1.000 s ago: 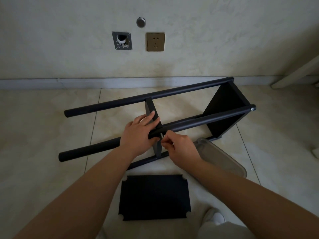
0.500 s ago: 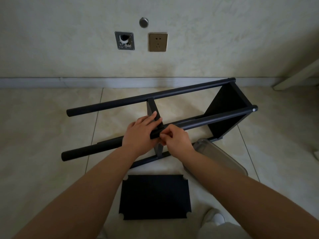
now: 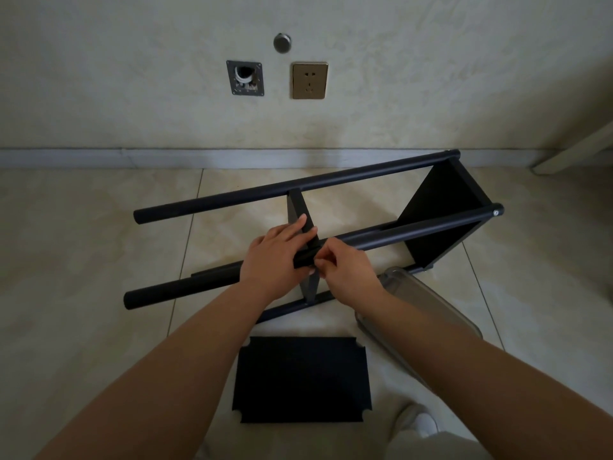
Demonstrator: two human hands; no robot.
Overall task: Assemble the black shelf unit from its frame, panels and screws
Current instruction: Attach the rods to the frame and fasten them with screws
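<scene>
The black shelf frame lies on its side on the tiled floor, with the far pole (image 3: 232,199) behind and the near upper pole (image 3: 414,232) in front. One panel (image 3: 441,210) is fixed at the right end, and a middle panel (image 3: 298,207) stands edge-up between the poles. My left hand (image 3: 272,260) holds the near pole at the middle panel, fingers laid straight along the panel's edge and thumb under the pole. My right hand (image 3: 348,270) pinches at the same joint from the right; whatever it pinches is hidden by its fingers. A loose black panel (image 3: 302,380) lies flat near me.
A clear plastic tray (image 3: 424,300) lies on the floor right of the frame, partly under my right forearm. The wall with a socket (image 3: 309,80) and skirting board stands just behind the frame. My shoe (image 3: 418,423) shows at the bottom. A pale furniture leg (image 3: 570,151) leans at far right.
My right hand, holding a small silvery screw a second ago, has moved up to the pole at the middle panel and covers the joint. My left hand has stayed put.
</scene>
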